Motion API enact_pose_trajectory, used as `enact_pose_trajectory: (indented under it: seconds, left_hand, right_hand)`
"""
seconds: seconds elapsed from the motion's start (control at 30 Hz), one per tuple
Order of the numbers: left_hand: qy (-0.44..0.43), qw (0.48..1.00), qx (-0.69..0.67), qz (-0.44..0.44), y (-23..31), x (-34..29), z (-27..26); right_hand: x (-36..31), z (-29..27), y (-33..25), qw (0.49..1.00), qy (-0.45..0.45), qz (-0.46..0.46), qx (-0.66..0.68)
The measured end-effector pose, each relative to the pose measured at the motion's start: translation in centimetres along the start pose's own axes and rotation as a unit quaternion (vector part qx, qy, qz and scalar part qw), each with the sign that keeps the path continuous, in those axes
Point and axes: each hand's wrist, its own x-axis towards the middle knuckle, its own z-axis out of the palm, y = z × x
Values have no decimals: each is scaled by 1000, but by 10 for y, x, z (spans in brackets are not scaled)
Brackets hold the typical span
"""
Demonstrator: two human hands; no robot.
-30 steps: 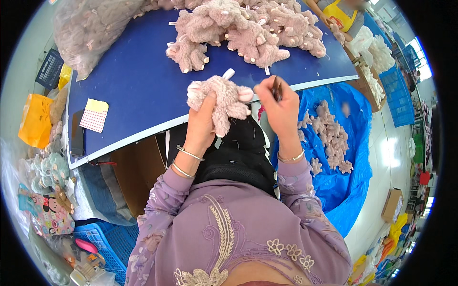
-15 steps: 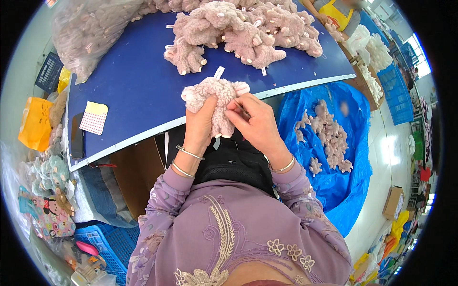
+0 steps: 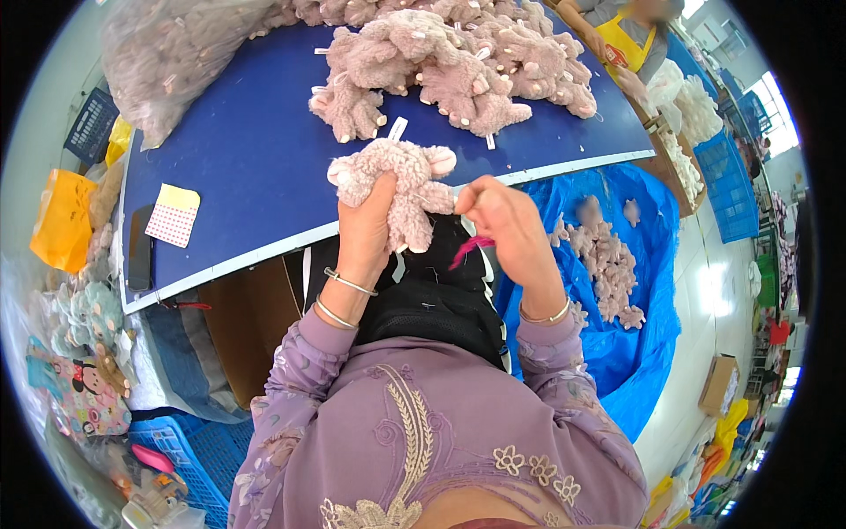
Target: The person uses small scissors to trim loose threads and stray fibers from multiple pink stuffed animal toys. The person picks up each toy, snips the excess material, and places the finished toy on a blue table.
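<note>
A small pink plush toy (image 3: 412, 169) is in my left hand (image 3: 361, 231), closed round its side with the thumb across the front. It has pale ears and paw tips, and a white label (image 3: 398, 130) stands up from its top. At the tip of the toy's right-side limb, the fingers of my right hand (image 3: 509, 231) are pinched together; what lies between them is too small to make out. A magenta strip (image 3: 470, 251) hangs below that hand, partly hidden by it. Beyond, a heap of similar plush toys (image 3: 476, 75) covers the table's far side.
The blue table (image 3: 256, 189) has a metal front edge. On its left lie a sticker sheet (image 3: 173, 216) and a dark phone (image 3: 139, 247). A blue plastic-lined container (image 3: 648, 264) at right holds several plush pieces. A co-worker in a yellow apron (image 3: 624, 44) is at the far right.
My right hand has moved right and slightly down, from the toy's front to its limb tip, and the limb now points outward. The magenta strip has come into view.
</note>
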Motion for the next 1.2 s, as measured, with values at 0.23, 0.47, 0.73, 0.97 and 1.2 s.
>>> enact_pose_trajectory:
  seconds: [0.23, 0.47, 0.73, 0.97, 1.2]
  left_hand:
    - [16, 1000, 15, 7, 1, 0, 3]
    - [25, 1000, 4, 14, 3, -1, 3]
    - [32, 999, -20, 8, 4, -5, 11]
    - [23, 999, -25, 1, 1, -7, 12]
    - [2, 1000, 13, -3, 0, -6, 7]
  right_hand:
    - [2, 11, -3, 959, -72, -11, -274]
    - [4, 17, 1, 955, -53, -3, -291]
    - [7, 19, 3, 954, -51, -18, -294]
    - [6, 23, 6, 959, -33, -36, -279]
    - [-5, 0, 3, 994, 26, 84, 71]
